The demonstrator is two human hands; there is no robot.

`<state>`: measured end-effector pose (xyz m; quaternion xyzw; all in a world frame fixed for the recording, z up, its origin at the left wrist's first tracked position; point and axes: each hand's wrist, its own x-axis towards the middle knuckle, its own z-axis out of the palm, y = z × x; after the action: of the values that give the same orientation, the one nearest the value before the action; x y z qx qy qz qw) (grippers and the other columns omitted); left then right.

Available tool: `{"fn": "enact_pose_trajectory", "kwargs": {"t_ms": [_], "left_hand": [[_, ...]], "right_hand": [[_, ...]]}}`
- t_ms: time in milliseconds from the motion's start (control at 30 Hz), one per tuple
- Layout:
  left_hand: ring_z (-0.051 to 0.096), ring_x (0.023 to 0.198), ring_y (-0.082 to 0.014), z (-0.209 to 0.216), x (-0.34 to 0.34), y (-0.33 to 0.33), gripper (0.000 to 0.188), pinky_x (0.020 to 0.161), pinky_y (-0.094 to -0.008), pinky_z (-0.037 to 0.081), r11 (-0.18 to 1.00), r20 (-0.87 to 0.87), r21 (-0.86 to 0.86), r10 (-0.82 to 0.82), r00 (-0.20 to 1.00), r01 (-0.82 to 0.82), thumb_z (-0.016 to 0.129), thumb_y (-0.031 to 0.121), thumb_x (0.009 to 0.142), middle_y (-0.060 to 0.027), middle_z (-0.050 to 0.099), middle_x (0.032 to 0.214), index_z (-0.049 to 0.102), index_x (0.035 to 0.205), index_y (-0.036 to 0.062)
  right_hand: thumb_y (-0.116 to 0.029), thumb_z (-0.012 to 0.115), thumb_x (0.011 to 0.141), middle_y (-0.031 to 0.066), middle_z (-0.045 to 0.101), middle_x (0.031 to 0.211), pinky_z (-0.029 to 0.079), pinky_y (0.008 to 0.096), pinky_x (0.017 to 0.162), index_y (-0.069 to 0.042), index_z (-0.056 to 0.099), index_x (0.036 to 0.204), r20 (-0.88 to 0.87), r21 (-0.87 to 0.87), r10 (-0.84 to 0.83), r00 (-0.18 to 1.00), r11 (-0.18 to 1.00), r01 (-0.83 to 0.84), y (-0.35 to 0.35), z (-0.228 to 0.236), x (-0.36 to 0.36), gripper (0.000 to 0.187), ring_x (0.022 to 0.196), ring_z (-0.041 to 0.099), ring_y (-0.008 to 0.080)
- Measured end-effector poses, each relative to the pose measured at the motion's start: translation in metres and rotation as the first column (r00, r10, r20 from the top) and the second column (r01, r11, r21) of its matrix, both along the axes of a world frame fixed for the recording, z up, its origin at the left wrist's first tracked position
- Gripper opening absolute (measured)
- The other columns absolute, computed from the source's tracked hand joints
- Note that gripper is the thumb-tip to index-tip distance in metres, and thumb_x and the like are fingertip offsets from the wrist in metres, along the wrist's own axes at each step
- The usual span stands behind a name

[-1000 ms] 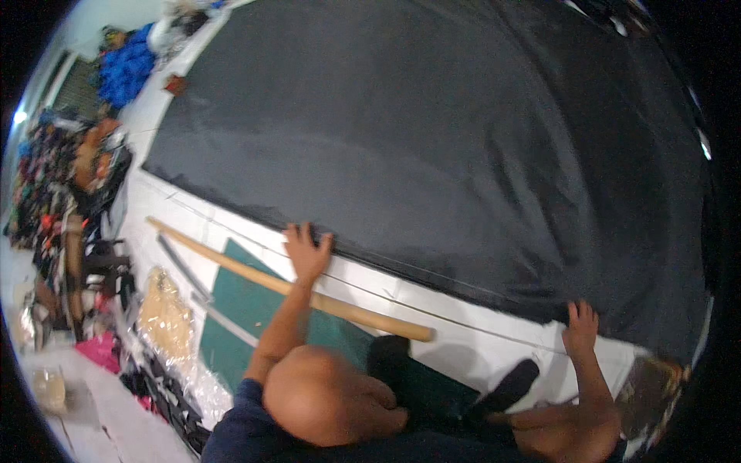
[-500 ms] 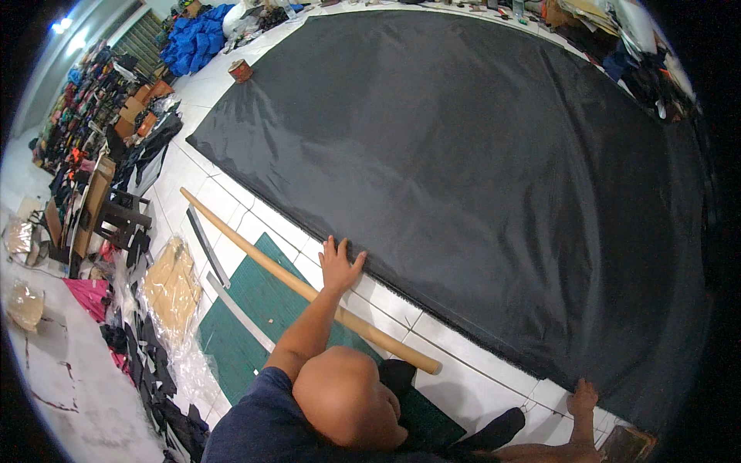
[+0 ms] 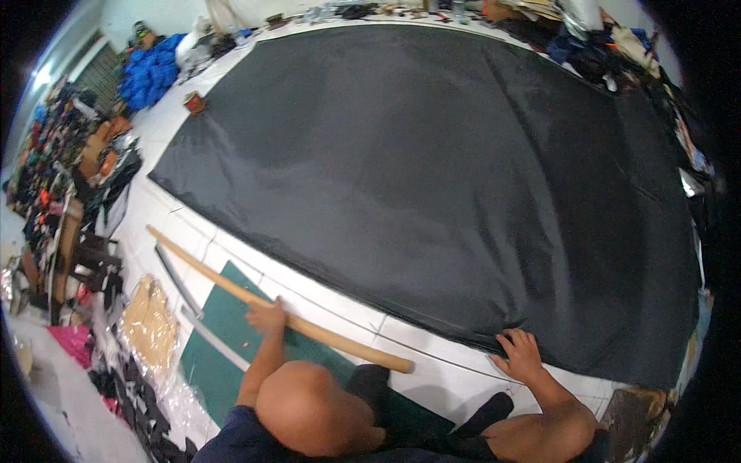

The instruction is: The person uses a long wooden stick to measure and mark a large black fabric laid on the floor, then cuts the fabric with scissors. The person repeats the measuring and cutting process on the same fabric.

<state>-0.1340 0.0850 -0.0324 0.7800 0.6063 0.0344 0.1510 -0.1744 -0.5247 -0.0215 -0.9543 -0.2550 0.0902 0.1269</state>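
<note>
Cardboard tube (image 3: 351, 346) lies slantwise over green cutting mat (image 3: 204, 374) and white tile floor (image 3: 432, 355). Left hand (image 3: 267, 316) is on the tube; too blurred to tell how far its fingers close. Right hand (image 3: 522, 356) half open, thumb apart, fingertips resting on near edge of black fabric sheet (image 3: 401, 177), which spreads beyond the tube, creased toward the right.

Lit brightly across the white floor tiles (image 3: 231, 251), with a glaring light (image 3: 42, 76) at upper left. Sheened on the black fabric (image 3: 370, 170), darker toward its right; glinting on plastic wrap (image 3: 189, 401). Softly shadowed beside the right foot (image 3: 490, 409). Bowed and black-rimmed at the edges, blurry around the heaped clutter (image 3: 58, 162) at left.
</note>
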Motion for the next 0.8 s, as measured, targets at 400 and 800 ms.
{"fn": "enact_pose_trajectory", "kwargs": {"t_ms": [400,800], "left_hand": [[0.050,0.120,-0.0400,-0.002,0.045,0.009,0.066,0.103,-0.0491,0.039,1.000,0.626,-0.005,0.001,0.780,0.003,0.065,0.035,0.089,-0.0264,0.049,0.129,0.041,0.135,-0.0058],[0.051,0.111,-0.0378,0.028,0.135,-0.111,0.051,0.102,-0.0438,0.037,0.980,0.934,-0.032,-0.041,0.356,0.197,0.060,0.021,0.094,-0.0270,0.050,0.121,0.040,0.131,-0.0089]], "right_hand": [[-0.043,0.072,0.085,0.0128,0.063,0.102,0.048,0.0443,0.081,-0.006,0.069,0.105,-0.005,0.110,-0.101,0.995,0.989,0.101,0.002,0.087,0.062,0.043,0.093,0.061,0.0323],[-0.045,0.066,0.090,0.0209,0.050,0.134,0.045,0.0502,0.098,-0.009,0.031,0.152,0.015,0.033,0.243,0.970,0.969,-0.243,0.313,0.104,0.123,0.080,0.119,0.053,0.0368]]}}
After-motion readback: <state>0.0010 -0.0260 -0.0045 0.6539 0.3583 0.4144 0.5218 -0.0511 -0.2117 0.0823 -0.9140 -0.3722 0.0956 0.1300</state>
